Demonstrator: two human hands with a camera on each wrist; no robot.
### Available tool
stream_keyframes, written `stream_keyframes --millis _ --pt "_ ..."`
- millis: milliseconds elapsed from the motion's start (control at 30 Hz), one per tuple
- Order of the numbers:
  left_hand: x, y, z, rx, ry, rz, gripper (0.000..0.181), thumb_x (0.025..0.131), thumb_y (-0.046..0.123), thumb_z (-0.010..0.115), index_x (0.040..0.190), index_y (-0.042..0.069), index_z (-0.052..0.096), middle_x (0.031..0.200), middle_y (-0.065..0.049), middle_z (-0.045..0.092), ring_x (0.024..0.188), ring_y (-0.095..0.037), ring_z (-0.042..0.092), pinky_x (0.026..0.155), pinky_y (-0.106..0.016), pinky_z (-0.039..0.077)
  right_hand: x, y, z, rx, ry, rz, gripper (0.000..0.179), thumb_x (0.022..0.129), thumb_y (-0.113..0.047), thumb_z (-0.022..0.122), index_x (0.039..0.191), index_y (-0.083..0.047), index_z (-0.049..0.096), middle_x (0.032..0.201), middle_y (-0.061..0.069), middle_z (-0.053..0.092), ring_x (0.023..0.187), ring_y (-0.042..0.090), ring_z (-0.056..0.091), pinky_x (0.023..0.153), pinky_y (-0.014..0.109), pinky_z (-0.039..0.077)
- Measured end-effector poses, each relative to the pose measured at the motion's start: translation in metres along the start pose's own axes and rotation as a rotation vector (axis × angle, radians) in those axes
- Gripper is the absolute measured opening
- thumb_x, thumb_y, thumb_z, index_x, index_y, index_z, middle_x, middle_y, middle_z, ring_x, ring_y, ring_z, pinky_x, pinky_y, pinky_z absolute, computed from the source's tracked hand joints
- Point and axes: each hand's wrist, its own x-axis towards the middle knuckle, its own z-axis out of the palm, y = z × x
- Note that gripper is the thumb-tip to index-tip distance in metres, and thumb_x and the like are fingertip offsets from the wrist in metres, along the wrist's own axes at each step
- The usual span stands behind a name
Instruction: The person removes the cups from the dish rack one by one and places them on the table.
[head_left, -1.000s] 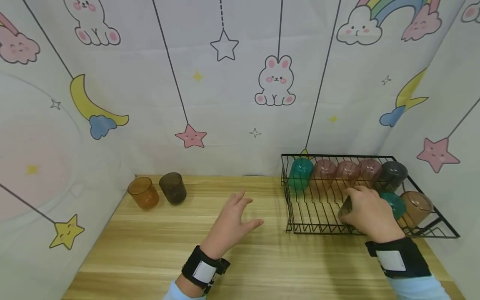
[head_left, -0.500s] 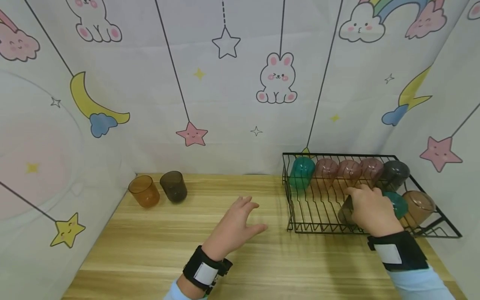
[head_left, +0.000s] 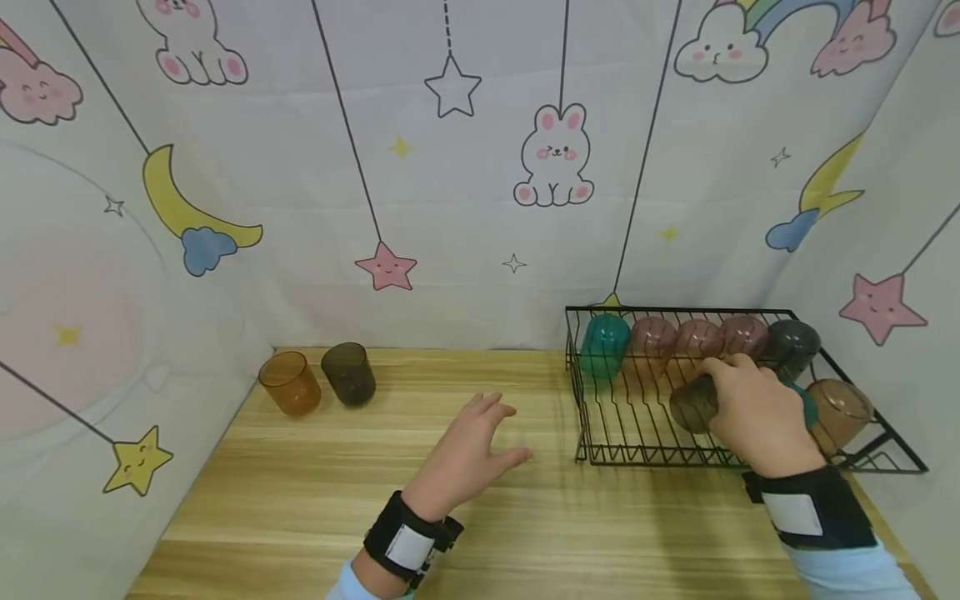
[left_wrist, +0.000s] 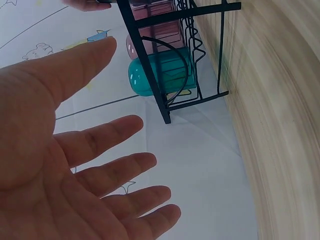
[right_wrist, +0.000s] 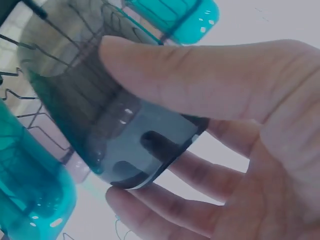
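My right hand (head_left: 761, 412) grips a smoky grey glass cup (head_left: 693, 404) over the front part of a black wire rack (head_left: 637, 456). In the right wrist view, the thumb lies along the near side of the grey cup (right_wrist: 115, 120) and the fingers curl behind its base. Part of it is covered by the hand in the head view. My left hand (head_left: 461, 454) hovers over the table left of the rack, fingers apart and holding nothing. The left wrist view shows the left palm (left_wrist: 75, 165) with its fingers spread.
A teal cup (head_left: 603, 346), several pink cups (head_left: 700, 337) and a dark grey cup (head_left: 791, 346) line the rack's back row. At its front right are another teal cup (head_left: 807, 407) and a brown cup (head_left: 838, 415). An amber cup (head_left: 290, 383) and a dark cup (head_left: 348, 373) stand at the table's left.
My right hand has raised the grey cup a little from the rack, and it looks more tilted. The left hand shifted slightly right and down at first, then stayed nearly still.
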Motion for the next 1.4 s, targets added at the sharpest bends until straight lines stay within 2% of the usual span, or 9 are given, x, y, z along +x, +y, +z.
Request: stream_keyframes --millis 200,300,467,633,733,867,967,1067,1400 --pt "0.002 0.001 -0.005 -0.012 0.036 -0.005 0.061 0.082 0.054 0.064 0.128 0.014 0.055 0.148 -0.014 0.036 0.140 -0.036 0.026 0.110 -0.051 0.031 0.000 -0.011 -0.009 0.015 0.132 -0.049 0.063 0.060 -0.009 0.081 0.118 -0.006 0.058 0.114 0.031 0.053 0.081 0.047 0.061 0.045 0.051 0.045" --pt "0.002 0.002 -0.007 -0.015 0.053 -0.012 0.059 0.082 0.051 0.065 0.126 0.013 0.057 0.147 -0.015 0.037 0.140 -0.036 0.027 0.110 -0.051 0.031 -0.001 -0.019 -0.011 0.052 0.167 -0.076 0.068 0.058 -0.017 0.086 0.119 -0.007 0.059 0.116 0.030 0.054 0.084 0.047 0.062 0.056 0.057 0.049" --pt "0.001 0.002 -0.009 -0.009 0.072 -0.022 0.057 0.083 0.052 0.065 0.125 0.014 0.057 0.146 -0.016 0.038 0.139 -0.035 0.029 0.109 -0.051 0.032 -0.002 -0.030 -0.011 0.151 0.187 -0.105 0.071 0.062 -0.022 0.086 0.124 -0.007 0.056 0.122 0.026 0.055 0.095 0.046 0.060 0.067 0.058 0.050" --pt "0.002 0.003 -0.010 -0.038 0.088 -0.034 0.055 0.083 0.050 0.064 0.125 0.015 0.057 0.144 -0.012 0.043 0.136 -0.030 0.035 0.108 -0.049 0.034 -0.001 -0.042 -0.007 0.307 0.180 -0.102 0.076 0.067 -0.033 0.084 0.131 -0.009 0.051 0.121 0.020 0.057 0.099 0.039 0.060 0.071 0.051 0.053" --pt "0.003 0.005 -0.012 -0.068 0.108 -0.038 0.054 0.084 0.048 0.064 0.126 0.014 0.056 0.139 -0.008 0.048 0.132 -0.026 0.041 0.105 -0.045 0.039 -0.001 -0.049 -0.003 0.387 0.209 -0.103 0.076 0.068 -0.039 0.082 0.131 -0.011 0.051 0.117 0.017 0.060 0.091 0.032 0.063 0.063 0.041 0.054" --pt "0.004 0.006 -0.012 -0.106 0.143 -0.056 0.057 0.086 0.049 0.061 0.132 0.015 0.050 0.136 -0.004 0.051 0.128 -0.022 0.046 0.101 -0.043 0.043 -0.001 -0.059 0.003 0.464 0.257 -0.099 0.074 0.069 -0.038 0.082 0.130 -0.011 0.050 0.116 0.015 0.060 0.083 0.026 0.061 0.058 0.032 0.048" --pt "0.005 0.006 -0.012 -0.150 0.169 -0.081 0.061 0.088 0.052 0.057 0.137 0.018 0.045 0.139 -0.003 0.049 0.129 -0.021 0.045 0.102 -0.043 0.043 -0.002 -0.066 0.008 0.538 0.258 -0.096 0.074 0.070 -0.035 0.082 0.131 -0.011 0.048 0.117 0.014 0.059 0.088 0.025 0.062 0.060 0.033 0.053" --pt "0.007 0.007 -0.013 -0.196 0.198 -0.090 0.062 0.089 0.053 0.054 0.139 0.019 0.043 0.140 -0.002 0.047 0.131 -0.021 0.044 0.102 -0.044 0.042 -0.002 -0.073 0.013 0.613 0.242 -0.101 0.073 0.071 -0.035 0.081 0.131 -0.012 0.046 0.117 0.013 0.058 0.098 0.026 0.063 0.069 0.034 0.057" --pt "0.012 0.010 -0.018 -0.295 0.240 -0.103 0.062 0.092 0.061 0.040 0.137 0.018 0.045 0.138 -0.003 0.050 0.130 -0.020 0.045 0.102 -0.045 0.042 -0.004 -0.096 0.029 0.746 0.277 -0.091 0.072 0.073 -0.033 0.080 0.130 -0.012 0.043 0.124 0.012 0.054 0.105 0.028 0.063 0.074 0.037 0.057"
